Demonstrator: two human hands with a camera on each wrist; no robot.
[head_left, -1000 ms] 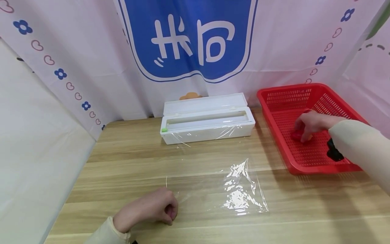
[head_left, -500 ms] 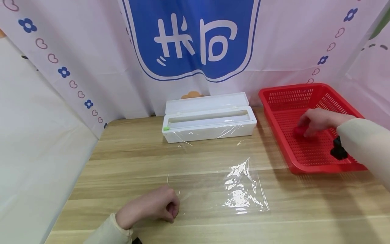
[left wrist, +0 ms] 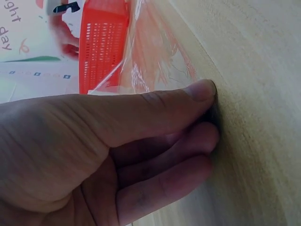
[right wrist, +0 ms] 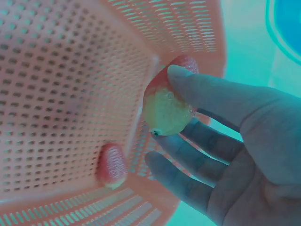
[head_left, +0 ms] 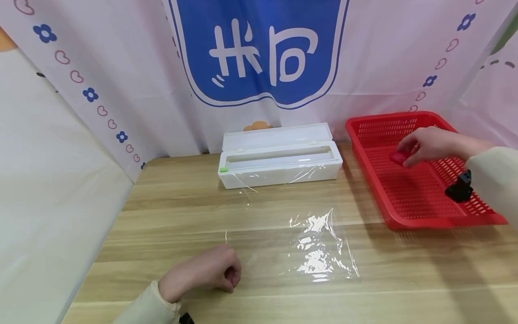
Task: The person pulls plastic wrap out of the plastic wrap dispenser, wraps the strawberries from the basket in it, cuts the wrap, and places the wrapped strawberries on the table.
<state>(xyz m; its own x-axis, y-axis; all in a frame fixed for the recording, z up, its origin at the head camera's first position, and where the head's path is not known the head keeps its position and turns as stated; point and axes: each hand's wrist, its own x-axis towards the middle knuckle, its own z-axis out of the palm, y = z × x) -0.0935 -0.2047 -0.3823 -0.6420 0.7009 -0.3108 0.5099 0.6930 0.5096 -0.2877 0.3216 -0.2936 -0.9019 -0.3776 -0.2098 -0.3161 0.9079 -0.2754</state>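
Observation:
In the head view, my right hand holds a red fruit above the floor of the red basket. Up close in the right wrist view, the fruit is red at one end and yellow at the other, with a small dark tip; thumb and fingers pinch it. A second, similar fruit lies in the basket. My left hand rests low on the table, thumb and fingertips pinching the near-left edge of a clear cling film sheet. The fingertips touch the tabletop.
At the back of the wooden table stands a white cling film dispenser box, lid raised, a green slider on its left end. Film stretches from it toward the front. A printed white cloth hangs behind; the basket fills the right side.
My right hand has lifted the fruit off the basket floor and drawn it slightly up and back. The left hand keeps its place at the film's edge.

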